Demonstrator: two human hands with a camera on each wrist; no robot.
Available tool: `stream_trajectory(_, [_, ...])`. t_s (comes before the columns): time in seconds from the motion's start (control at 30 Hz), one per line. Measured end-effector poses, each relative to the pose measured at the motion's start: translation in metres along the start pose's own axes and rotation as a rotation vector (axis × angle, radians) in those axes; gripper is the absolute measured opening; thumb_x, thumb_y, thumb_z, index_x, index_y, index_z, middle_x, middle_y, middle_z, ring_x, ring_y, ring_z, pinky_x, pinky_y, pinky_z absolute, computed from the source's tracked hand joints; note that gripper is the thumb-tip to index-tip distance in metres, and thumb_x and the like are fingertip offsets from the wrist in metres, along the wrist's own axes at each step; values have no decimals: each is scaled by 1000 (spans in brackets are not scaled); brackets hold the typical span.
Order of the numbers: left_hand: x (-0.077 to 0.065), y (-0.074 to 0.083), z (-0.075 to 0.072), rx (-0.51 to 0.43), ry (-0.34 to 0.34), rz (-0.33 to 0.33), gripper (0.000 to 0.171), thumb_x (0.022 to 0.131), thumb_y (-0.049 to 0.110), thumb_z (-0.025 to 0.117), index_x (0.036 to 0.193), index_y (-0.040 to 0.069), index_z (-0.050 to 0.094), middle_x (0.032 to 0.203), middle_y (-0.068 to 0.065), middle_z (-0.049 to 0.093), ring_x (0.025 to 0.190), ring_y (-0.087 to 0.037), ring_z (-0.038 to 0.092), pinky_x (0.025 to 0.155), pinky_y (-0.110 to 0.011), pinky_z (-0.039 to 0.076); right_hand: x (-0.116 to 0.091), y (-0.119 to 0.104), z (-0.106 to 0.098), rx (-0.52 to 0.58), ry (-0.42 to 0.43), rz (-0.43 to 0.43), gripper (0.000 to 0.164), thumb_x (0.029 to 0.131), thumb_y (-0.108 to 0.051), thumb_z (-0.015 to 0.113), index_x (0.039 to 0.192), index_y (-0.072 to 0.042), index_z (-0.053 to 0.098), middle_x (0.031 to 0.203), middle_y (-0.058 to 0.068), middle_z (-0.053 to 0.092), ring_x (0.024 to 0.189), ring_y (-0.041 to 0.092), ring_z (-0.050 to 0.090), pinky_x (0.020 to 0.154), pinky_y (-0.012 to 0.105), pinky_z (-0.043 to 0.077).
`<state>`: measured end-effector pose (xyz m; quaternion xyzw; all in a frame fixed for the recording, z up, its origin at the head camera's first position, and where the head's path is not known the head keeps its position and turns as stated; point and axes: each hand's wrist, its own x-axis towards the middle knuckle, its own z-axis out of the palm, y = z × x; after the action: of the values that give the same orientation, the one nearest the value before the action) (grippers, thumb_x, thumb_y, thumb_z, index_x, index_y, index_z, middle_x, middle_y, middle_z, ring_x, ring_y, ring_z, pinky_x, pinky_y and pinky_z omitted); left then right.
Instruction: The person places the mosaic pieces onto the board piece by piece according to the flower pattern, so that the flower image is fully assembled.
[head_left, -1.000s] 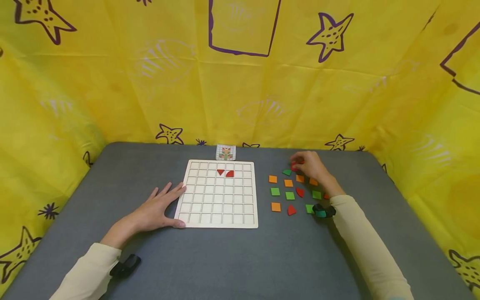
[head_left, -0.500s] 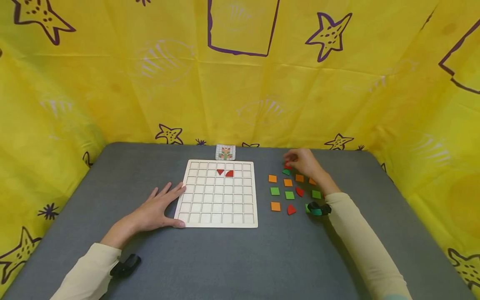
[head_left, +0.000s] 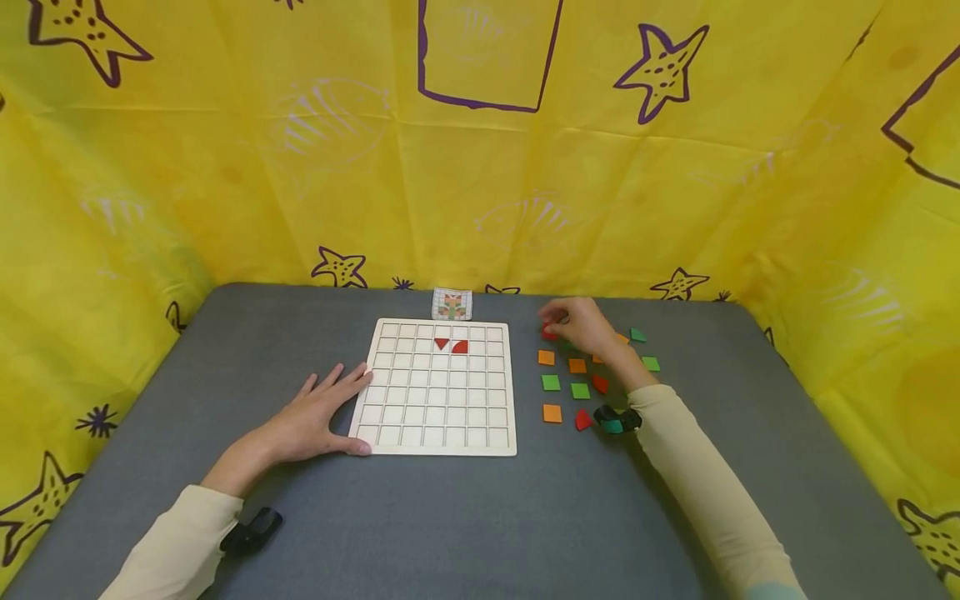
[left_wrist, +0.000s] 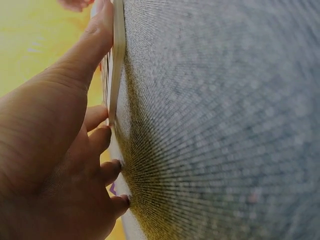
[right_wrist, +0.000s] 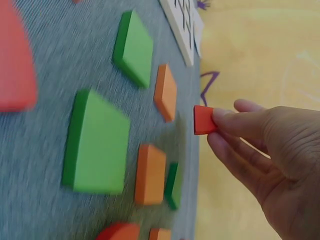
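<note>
My right hand (head_left: 588, 329) pinches a small red tile (right_wrist: 203, 120) between thumb and fingers, above the back of the loose tiles. Part of the tile is covered by the fingertips. On the left, my left hand (head_left: 303, 425) lies with fingers spread, its thumb and fingertips touching the left edge of the pale gridded board (head_left: 435, 396). Two pieces lie in the board's upper rows: a red triangle (head_left: 441, 344) and a red quarter-circle tile (head_left: 461, 347). The left wrist view shows the left thumb (left_wrist: 97, 37) against the board's edge.
Right of the board lie several loose tiles, among them an orange square (head_left: 552, 413), a green square (head_left: 551, 382) and a red piece (head_left: 582, 420). Behind the board stands a pattern card (head_left: 452, 305). A yellow curtain (head_left: 480, 192) surrounds the grey table (head_left: 450, 525).
My right hand has moved left toward the board with the red tile in its fingers, uncovering tiles at the right. The left hand and the board have stayed in place.
</note>
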<state>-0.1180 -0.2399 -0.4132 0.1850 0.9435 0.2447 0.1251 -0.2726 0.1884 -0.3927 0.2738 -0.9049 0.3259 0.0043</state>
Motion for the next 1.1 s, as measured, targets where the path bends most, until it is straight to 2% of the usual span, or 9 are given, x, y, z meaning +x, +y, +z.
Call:
stream_trajectory(0.47, [0, 0, 0, -2, 0, -6, 115, 67, 65, 78, 155, 11, 28, 162, -12, 20, 147, -46, 7, 113, -66, 0, 19, -28, 24, 27, -29, -36, 21, 85, 1, 74, 105, 3, 72, 97, 13, 72, 89, 25, 67, 80, 37, 56])
stream_trajectory(0.67, [-1, 0, -1, -2, 5, -6, 116, 66, 64, 79, 155, 10, 28, 162, -12, 20, 147, -46, 7, 113, -66, -1, 29, -37, 37, 38, -42, -91, 21, 84, 2, 74, 105, 4, 72, 97, 13, 72, 88, 25, 67, 80, 36, 56])
stream_trajectory(0.97, [-1, -1, -1, -3, 15, 9, 114, 68, 62, 79, 155, 10, 28, 162, -12, 21, 147, -45, 7, 113, -66, -1, 43, -55, 51, 76, -59, -75, 21, 86, 1, 73, 107, 2, 72, 97, 10, 71, 89, 22, 66, 80, 33, 56])
stream_trajectory(1.1, [-1, -1, 0, -6, 13, 9, 113, 68, 61, 80, 155, 11, 28, 162, -12, 20, 147, -44, 6, 113, -66, -1, 48, -65, 59, 84, -71, -116, 23, 85, 2, 73, 108, 3, 72, 95, 10, 71, 88, 22, 66, 79, 32, 56])
